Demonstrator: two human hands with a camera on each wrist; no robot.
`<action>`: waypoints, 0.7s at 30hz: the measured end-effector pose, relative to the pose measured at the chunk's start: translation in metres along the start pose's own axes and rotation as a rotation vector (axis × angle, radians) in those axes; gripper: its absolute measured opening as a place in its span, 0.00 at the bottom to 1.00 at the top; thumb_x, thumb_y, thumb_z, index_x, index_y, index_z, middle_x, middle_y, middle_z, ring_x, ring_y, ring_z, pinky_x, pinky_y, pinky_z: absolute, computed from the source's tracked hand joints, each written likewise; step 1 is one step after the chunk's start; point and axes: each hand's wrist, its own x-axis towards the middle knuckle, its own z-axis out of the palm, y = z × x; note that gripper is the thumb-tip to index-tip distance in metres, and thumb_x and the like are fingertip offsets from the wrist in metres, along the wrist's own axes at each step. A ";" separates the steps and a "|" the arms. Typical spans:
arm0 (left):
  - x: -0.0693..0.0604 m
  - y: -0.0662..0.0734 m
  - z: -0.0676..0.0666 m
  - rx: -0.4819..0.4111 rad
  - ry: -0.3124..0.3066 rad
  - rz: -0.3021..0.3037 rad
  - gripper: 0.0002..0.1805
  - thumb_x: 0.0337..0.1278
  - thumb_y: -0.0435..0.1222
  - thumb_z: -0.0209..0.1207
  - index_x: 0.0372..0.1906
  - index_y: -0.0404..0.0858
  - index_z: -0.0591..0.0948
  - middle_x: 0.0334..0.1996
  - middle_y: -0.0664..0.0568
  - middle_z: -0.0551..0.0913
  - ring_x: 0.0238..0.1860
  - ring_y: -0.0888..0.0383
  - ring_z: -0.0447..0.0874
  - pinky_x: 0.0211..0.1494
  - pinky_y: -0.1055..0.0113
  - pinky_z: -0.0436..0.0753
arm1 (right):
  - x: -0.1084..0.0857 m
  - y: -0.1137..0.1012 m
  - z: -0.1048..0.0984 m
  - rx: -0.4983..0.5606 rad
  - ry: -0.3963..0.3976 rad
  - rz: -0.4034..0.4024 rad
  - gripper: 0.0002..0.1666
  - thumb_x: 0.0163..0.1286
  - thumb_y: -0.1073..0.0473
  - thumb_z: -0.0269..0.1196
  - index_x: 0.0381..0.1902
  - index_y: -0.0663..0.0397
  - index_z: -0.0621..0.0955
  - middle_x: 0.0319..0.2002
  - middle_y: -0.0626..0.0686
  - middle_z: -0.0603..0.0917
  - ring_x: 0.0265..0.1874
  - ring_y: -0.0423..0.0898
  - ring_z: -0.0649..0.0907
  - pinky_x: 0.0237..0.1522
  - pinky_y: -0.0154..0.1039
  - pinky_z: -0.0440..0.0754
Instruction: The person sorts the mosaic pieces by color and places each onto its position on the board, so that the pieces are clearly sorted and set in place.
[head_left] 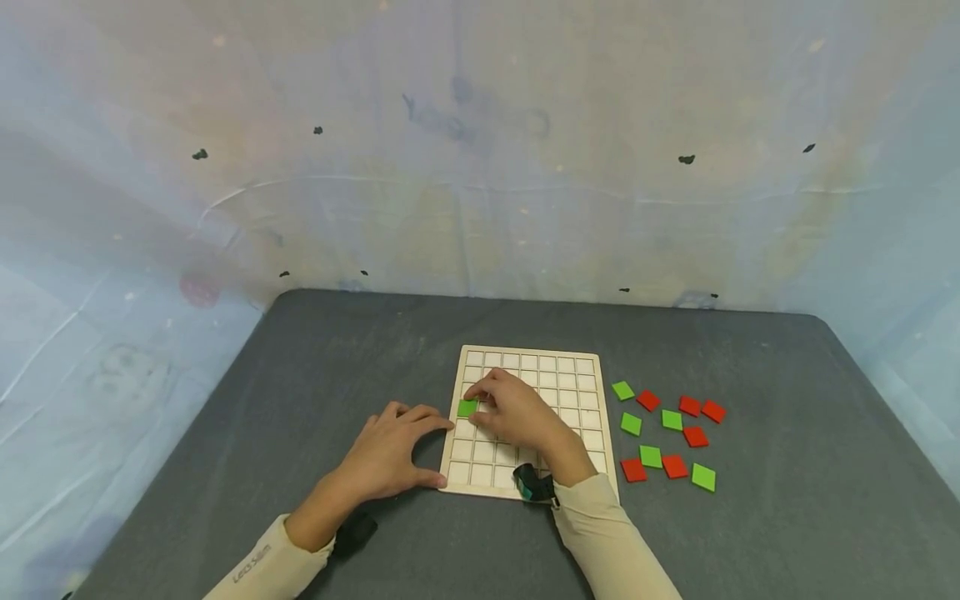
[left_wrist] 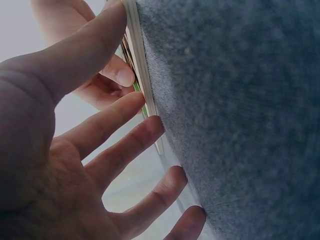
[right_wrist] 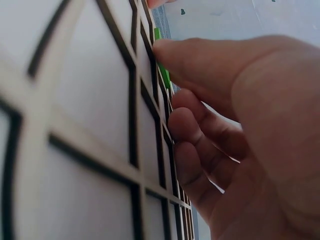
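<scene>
A wooden grid board with pale square cells lies on the table. At its left column, my right hand reaches across and pinches a green square tile. In the right wrist view the thumb touches the tile's edge, and the other fingers curl close to the grid. My left hand rests at the board's left side, thumb and fingers spread. In the left wrist view its thumb and fingertips touch the board's edge. Whether the tile sits fully inside a cell is hard to see.
Loose green tiles and red tiles lie scattered to the right of the board. The dark grey table ends at a pale sheet hanging behind and at both sides.
</scene>
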 end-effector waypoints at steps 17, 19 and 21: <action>0.000 0.000 0.000 0.013 -0.031 -0.007 0.38 0.39 0.56 0.76 0.62 0.58 0.79 0.63 0.59 0.77 0.60 0.47 0.72 0.53 0.45 0.73 | -0.007 0.000 -0.010 0.029 0.009 -0.016 0.18 0.68 0.55 0.67 0.55 0.50 0.83 0.47 0.48 0.80 0.42 0.42 0.79 0.47 0.43 0.79; 0.001 0.001 -0.001 0.017 -0.038 -0.010 0.38 0.39 0.56 0.76 0.62 0.58 0.79 0.63 0.59 0.77 0.60 0.47 0.72 0.53 0.45 0.73 | -0.013 0.001 -0.016 0.029 0.014 -0.003 0.19 0.69 0.54 0.67 0.56 0.50 0.83 0.48 0.48 0.81 0.44 0.42 0.80 0.48 0.43 0.80; 0.001 0.001 -0.001 0.018 -0.041 -0.013 0.37 0.39 0.56 0.76 0.62 0.58 0.79 0.63 0.59 0.77 0.60 0.46 0.72 0.53 0.45 0.73 | -0.021 0.003 -0.023 0.025 0.018 0.004 0.19 0.69 0.54 0.67 0.56 0.50 0.83 0.49 0.47 0.81 0.44 0.43 0.81 0.47 0.43 0.80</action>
